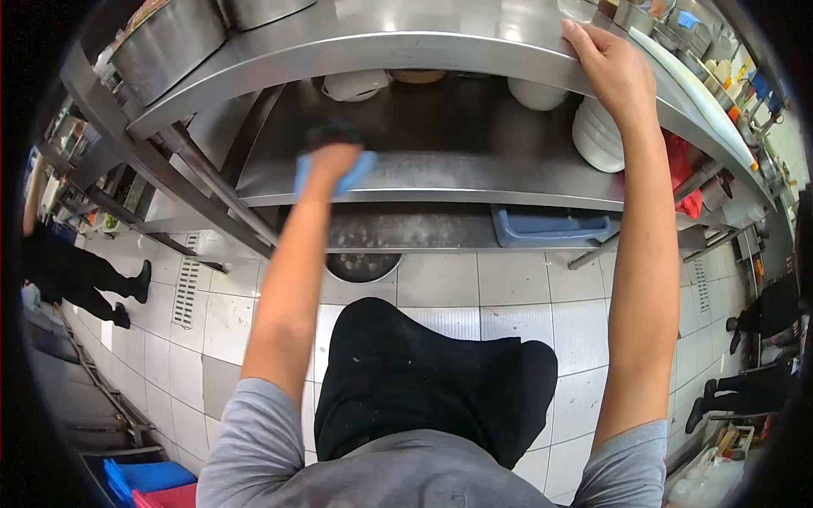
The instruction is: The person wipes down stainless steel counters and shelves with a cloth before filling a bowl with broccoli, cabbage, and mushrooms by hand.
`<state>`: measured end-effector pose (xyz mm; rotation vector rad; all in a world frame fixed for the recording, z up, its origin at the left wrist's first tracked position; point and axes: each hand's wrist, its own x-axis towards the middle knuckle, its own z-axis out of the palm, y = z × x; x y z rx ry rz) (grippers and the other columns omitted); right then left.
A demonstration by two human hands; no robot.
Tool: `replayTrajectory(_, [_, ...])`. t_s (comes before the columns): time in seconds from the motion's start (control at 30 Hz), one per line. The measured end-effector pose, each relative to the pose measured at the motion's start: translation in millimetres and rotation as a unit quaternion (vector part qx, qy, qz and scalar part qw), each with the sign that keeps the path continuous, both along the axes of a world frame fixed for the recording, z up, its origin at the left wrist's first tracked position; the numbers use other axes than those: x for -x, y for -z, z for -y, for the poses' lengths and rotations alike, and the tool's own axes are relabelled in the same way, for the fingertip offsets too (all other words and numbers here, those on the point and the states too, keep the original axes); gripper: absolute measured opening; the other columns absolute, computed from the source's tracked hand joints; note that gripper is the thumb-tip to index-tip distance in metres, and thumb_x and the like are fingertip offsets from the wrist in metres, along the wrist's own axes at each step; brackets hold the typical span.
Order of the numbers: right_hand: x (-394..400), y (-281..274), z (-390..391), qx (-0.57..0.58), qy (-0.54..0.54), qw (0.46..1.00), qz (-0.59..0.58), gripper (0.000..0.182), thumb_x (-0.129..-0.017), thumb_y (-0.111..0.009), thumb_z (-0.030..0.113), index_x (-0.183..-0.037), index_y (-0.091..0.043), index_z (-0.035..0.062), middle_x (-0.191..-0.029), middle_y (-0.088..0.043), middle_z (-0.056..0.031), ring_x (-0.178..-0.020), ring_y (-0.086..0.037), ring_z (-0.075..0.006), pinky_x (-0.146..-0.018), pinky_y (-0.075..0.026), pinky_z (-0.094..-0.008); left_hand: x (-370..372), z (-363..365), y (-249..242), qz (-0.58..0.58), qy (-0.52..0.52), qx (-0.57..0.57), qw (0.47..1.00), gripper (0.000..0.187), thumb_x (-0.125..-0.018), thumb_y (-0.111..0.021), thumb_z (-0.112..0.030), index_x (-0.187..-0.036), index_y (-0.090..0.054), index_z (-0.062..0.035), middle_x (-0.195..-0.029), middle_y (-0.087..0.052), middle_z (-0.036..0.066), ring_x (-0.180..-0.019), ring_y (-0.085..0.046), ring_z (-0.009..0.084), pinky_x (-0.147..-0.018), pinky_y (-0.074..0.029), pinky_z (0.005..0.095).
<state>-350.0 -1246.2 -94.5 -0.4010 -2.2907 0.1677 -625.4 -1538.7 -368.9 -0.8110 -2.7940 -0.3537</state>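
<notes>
Motion blur softens the left hand, which grips a blue cloth at the front of the steel middle shelf, toward its left side; the dark shape just beyond the fingers is too smeared to name. The right hand rests at the edge of the steel tabletop, and whether its fingers are closed on anything cannot be told. Two metal pots, one at the upper left and another beside it, are cut off by the view, their contents unclear. The tabletop partly hides a white dish, a brownish round vessel and one white bowl at the back of the middle shelf; a stack of white bowls, hard to count, stands at its right. One blue plastic bin sits on the lower shelf, its inside mostly hidden. Below, one round dark pan is partly covered by that shelf's edge.
</notes>
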Motion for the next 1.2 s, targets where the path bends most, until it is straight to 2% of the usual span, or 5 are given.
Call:
replayTrajectory(0.23, [-1, 11, -3, -0.003, -0.013, 0.999, -0.040, 0.050, -0.091, -0.047, 0.056, -0.103, -0.074, 0.0162, -0.087, -0.071, -0.0115, -0.085, -0.066, -0.0308, -0.078, -0.048, -0.0371, -146, -223, 6, 0.028, 0.383, -0.119, 0.916, 0.047, -0.086, -0.053, -0.029, -0.128, -0.061, -0.0097, -0.135, -0.055, 0.017, -0.127, -0.050, 0.0331, -0.107, -0.038, 0.0411])
replayTrajectory(0.67, [12, 23, 1, -0.023, -0.025, 0.990, -0.134, 0.041, -0.093, -0.048, 0.035, -0.085, -0.072, 0.0030, -0.078, -0.069, -0.0181, -0.076, -0.067, -0.0341, -0.070, -0.049, -0.0405, 29, -13, 1, -0.044, 0.181, -0.064, 0.980, 0.038, -0.092, -0.048, -0.028, -0.120, -0.060, -0.0047, -0.137, -0.051, 0.019, -0.124, -0.050, 0.0340, -0.099, -0.045, 0.0438])
replayTrajectory(0.87, [15, 27, -2, -0.067, -0.019, 0.982, -0.174, 0.041, -0.092, -0.047, 0.035, -0.079, -0.072, 0.0050, -0.072, -0.067, -0.0168, -0.071, -0.066, -0.0350, -0.066, -0.048, -0.0423, 79, -109, 16, -0.202, 0.237, 0.202, 0.929, 0.036, -0.093, -0.047, -0.029, -0.114, -0.066, -0.0072, -0.132, -0.056, 0.019, -0.122, -0.052, 0.0362, -0.095, -0.047, 0.0472])
replayTrajectory(1.17, [13, 26, -2, -0.089, 0.017, 0.981, -0.172, 0.039, -0.088, -0.048, 0.033, -0.071, -0.069, 0.0052, -0.070, -0.065, -0.0179, -0.069, -0.064, -0.0372, -0.064, -0.048, -0.0455, -78, -290, -21, 0.160, 0.264, -0.046, 0.950, 0.037, -0.082, -0.055, -0.018, -0.114, -0.066, -0.0018, -0.115, -0.064, 0.025, -0.104, -0.064, 0.0349, -0.091, -0.049, 0.0453])
replayTrajectory(1.2, [11, 26, -12, -0.060, 0.054, 0.992, -0.094, 0.042, -0.091, -0.047, 0.048, -0.100, -0.075, 0.0180, -0.084, -0.071, -0.0103, -0.083, -0.067, -0.0323, -0.075, -0.050, -0.0390, -91, -324, 7, 0.163, 0.303, -0.056, 0.937, 0.037, -0.082, -0.056, -0.018, -0.115, -0.066, -0.0034, -0.117, -0.064, 0.024, -0.105, -0.064, 0.0353, -0.092, -0.048, 0.0448])
